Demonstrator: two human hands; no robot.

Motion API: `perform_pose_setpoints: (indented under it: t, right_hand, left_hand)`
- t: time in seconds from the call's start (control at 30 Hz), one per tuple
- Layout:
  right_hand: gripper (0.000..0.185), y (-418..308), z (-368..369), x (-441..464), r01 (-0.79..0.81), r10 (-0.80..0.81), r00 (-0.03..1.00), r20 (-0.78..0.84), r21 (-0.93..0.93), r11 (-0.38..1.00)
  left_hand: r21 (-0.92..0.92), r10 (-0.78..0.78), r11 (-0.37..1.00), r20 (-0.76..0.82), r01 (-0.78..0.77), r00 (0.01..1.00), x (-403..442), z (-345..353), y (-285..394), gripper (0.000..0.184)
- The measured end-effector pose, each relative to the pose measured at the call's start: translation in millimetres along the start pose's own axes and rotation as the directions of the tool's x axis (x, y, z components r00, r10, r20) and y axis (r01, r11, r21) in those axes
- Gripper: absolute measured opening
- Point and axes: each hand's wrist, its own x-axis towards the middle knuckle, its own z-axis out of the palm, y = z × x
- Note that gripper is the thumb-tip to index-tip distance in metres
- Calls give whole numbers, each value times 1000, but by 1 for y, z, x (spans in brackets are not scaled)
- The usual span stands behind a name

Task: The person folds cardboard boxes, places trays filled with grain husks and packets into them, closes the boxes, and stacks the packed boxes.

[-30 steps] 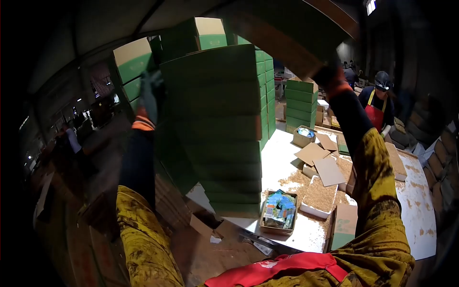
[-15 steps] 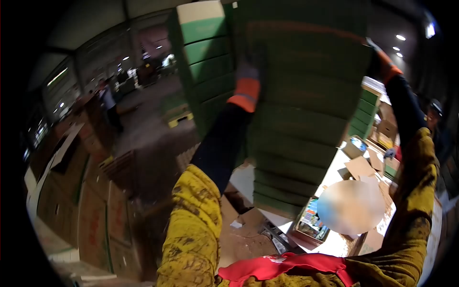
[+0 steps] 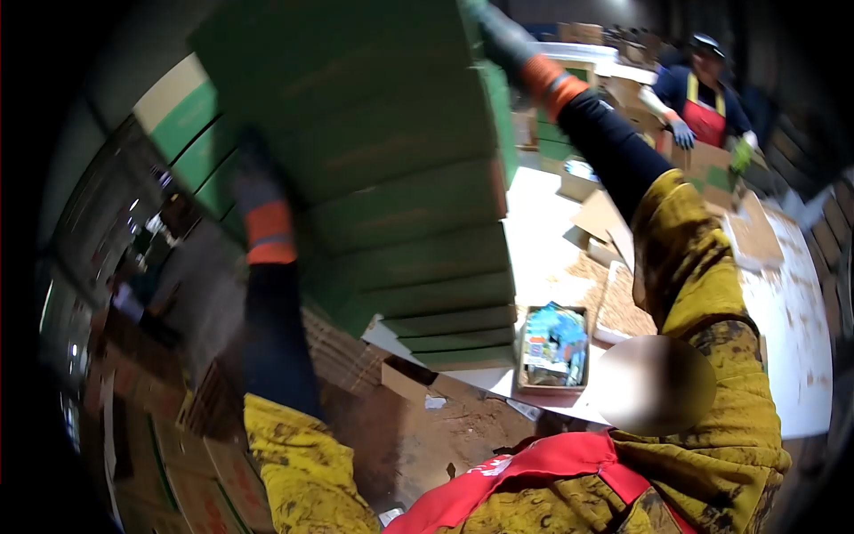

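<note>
A tall stack of green cardboard boxes (image 3: 400, 200) rises right in front of me, its upper part in shadow and cut off by the top of the view. My left hand (image 3: 258, 182), in a grey glove with an orange cuff, grips the left side of an upper box; its fingers are dark and hard to make out. High on the opposite side, my right hand (image 3: 504, 40), gloved the same way, is closed against the box's right edge. Both arms are stretched up around the stack, which stands on the corner of a white table (image 3: 541, 209).
Beside the stack's foot lies an open box of blue packets (image 3: 553, 347). Another person (image 3: 707, 102) in a red apron handles a cardboard box (image 3: 703, 169) across the table. Green-and-white boxes (image 3: 182, 120) stand behind left; brown cartons (image 3: 169, 463) fill the lower left.
My view has swung to the right, so the stack and both hands appear further left. More of the table and the other person now show. Both hands stay at the stack's sides.
</note>
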Motion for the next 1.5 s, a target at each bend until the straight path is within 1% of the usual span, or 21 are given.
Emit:
perform_pose_setpoints:
  t: [0.13, 0.27, 0.3, 0.4, 0.5, 0.53, 0.67, 0.7, 0.73, 0.77, 0.8, 0.93, 1.0, 1.07, 1.13, 1.2, 1.27, 1.3, 1.37, 1.4, 1.5]
  right_hand:
    - [52, 70, 11, -180, 241, -250, 965, -81, -106, 965]
    - [44, 97, -27, -401, -296, 338, 929, 147, -248, 922]
    - [44, 104, -43, -443, -137, 204, 973, 111, -438, 889]
    - [46, 109, -136, -545, -583, 588, 807, -62, -249, 773]
    - [41, 89, -283, -589, -815, 644, 576, -504, -285, 505]
    - [44, 108, -342, -618, -658, 330, 742, -583, -541, 524]
    - [73, 131, -524, -701, -813, 88, 555, -827, -562, -152]
    - [84, 137, -549, -724, -851, 171, 394, -903, -428, -303]
    - [86, 151, -566, -750, -908, 296, 220, -930, -306, -286]
    - [88, 118, -573, -745, -950, 751, 249, -612, -305, 67]
    - [82, 130, -571, -759, -936, 620, 211, -756, -340, -96]
    - [57, 73, -574, -729, -897, 517, 391, -762, -190, 399]
    - [44, 70, -603, -716, -600, 552, 448, -703, 221, 769]
    - [32, 47, -618, -693, -616, 530, 604, -595, 73, 784]
    - [29, 73, -642, -710, -642, 543, 724, -426, -125, 757]
    - [28, 62, -648, -714, -643, 617, 729, -296, 13, 766]
    - [37, 41, -639, -699, -757, 607, 635, -479, -229, 612]
    - [52, 32, -629, -691, -755, 344, 626, -700, -434, 491]
    - [71, -27, -585, -627, -366, -118, 787, -605, -613, 700]
    - [73, -41, -564, -600, -156, -280, 874, -397, -775, 612]
    - [78, -53, -494, -540, 58, 84, 992, 98, -920, 388]
  left_hand:
    - [0, 36, 999, -175, -37, 984, 19, 16, -31, 43]
    - [-145, 175, 965, -271, -220, 947, -95, -11, 115, 47]
    - [-264, 219, 927, -199, -267, 955, -148, -17, 164, 48]
    - [-684, 397, 730, 415, -7, 818, -305, -21, 305, 53]
    - [-479, 225, 562, 873, 674, 433, -411, 6, 416, 57]
    - [-384, 179, 433, 924, 816, 339, -449, 22, 442, 57]
    - [-172, 59, 630, 983, 757, 174, -589, 90, 515, 73]
    - [-124, 38, 674, 990, 728, 133, -634, 111, 525, 71]
    - [-49, -28, 693, 995, 719, 96, -639, 113, 544, 72]
    - [27, -95, 706, 994, 707, 58, -644, 115, 564, 72]
    - [141, -196, 631, 980, 763, -19, -620, 110, 584, 85]
    - [43, -301, 495, 946, 868, 124, -565, 86, 592, 70]
    - [-171, -371, 463, 854, 870, 365, -486, 61, 630, 65]
    - [-215, -149, 945, 392, 248, 908, -427, 61, 641, 66]
    - [-466, -49, 857, 349, 219, 936, -373, 46, 682, 60]
    - [-379, 432, 896, 629, -230, 647, -363, 49, 664, 56]
    - [-470, 496, 855, 614, -220, 614, -348, 48, 668, 41]
    - [-483, 462, 868, 697, -118, 548, -340, 46, 666, 36]
    - [-511, 467, 858, 812, 41, 349, -333, 57, 650, 31]
    - [-496, 471, 862, 861, 108, 193, -324, 62, 649, 31]
    - [-375, 441, 881, 873, 289, -209, -297, 92, 644, 31]
